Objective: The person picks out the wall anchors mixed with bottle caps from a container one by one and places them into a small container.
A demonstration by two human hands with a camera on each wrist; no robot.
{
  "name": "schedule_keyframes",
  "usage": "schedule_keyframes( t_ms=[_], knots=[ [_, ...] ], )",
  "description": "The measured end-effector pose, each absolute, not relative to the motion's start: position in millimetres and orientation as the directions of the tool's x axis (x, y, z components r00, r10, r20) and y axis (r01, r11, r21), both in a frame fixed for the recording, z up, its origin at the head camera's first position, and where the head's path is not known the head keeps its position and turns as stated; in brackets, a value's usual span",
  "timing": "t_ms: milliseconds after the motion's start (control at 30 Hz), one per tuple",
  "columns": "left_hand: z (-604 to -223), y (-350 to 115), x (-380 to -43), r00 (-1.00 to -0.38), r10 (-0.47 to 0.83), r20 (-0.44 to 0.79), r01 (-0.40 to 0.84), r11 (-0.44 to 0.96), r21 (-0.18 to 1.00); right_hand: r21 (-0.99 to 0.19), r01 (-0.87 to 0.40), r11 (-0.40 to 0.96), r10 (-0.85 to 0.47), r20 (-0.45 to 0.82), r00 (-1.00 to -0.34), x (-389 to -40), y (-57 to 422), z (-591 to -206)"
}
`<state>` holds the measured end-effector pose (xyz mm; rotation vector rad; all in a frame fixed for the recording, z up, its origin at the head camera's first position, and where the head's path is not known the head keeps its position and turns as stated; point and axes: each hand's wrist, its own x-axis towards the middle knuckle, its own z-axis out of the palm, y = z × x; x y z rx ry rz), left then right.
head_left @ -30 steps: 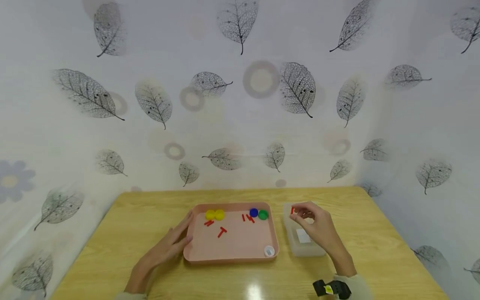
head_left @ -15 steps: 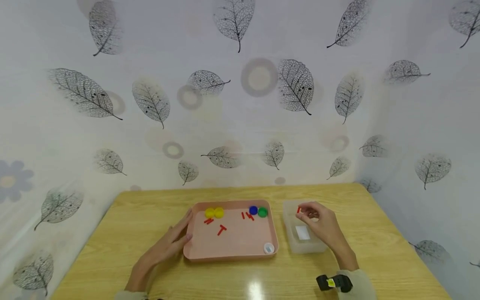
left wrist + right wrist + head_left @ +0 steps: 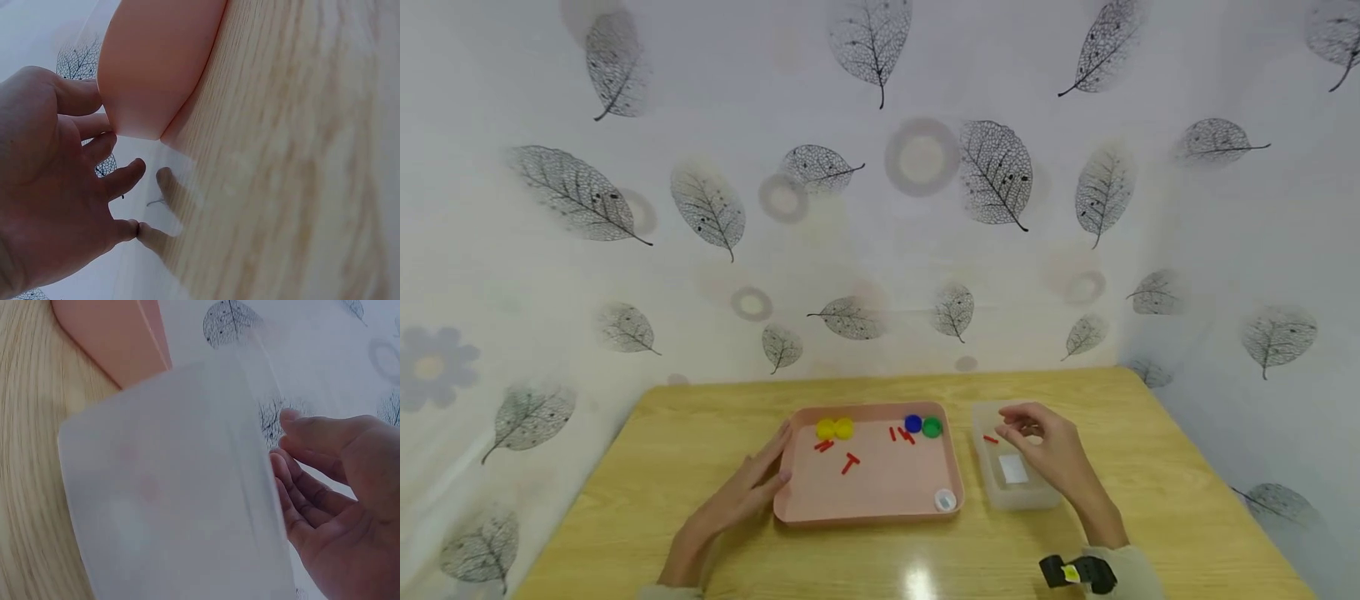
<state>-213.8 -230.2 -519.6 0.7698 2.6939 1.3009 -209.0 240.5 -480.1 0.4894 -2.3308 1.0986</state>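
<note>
Leaf-printed wall covering (image 3: pixel 880 242) and a wood-grain table (image 3: pixel 707 433) suggest an indoor, homelike corner.

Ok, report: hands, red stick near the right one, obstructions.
Left hand touching pink tray. Right hand over translucent box, holding nothing. Red stick free of hand; in or above box, can't tell. No obstruction seen.

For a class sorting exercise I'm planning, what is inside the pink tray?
The pink tray holds two yellow round pieces, a blue one, a green one, a white one and several red sticks. Anything beneath these pieces is covered and cannot be seen.
</note>
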Motion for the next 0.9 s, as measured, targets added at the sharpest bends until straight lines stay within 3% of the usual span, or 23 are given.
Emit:
schedule_keyframes(
  t_ms=[433,667,900],
  knots=[
    [-520.3,-234.4,-217.7,-0.88,0.449,0.156,0.407,0.544,0.733,-0.64,-0.587,0.496,-0.203,0.571,-0.795,-207.5,194.8,-473.0],
    [-524.6,-234.5,-218.0,-0.874,0.456,0.169,0.419,0.53,0.737,-0.682,-0.562,0.467,-0.244,0.512,-0.824,-209.8,165.4,-481.1],
    [-525.6,-233.2,-218.3,-0.881,0.453,0.139,0.391,0.53,0.753,-0.678,-0.604,0.418,-0.299,0.525,-0.797,-213.5,130.3,-490.3]
  ],
)
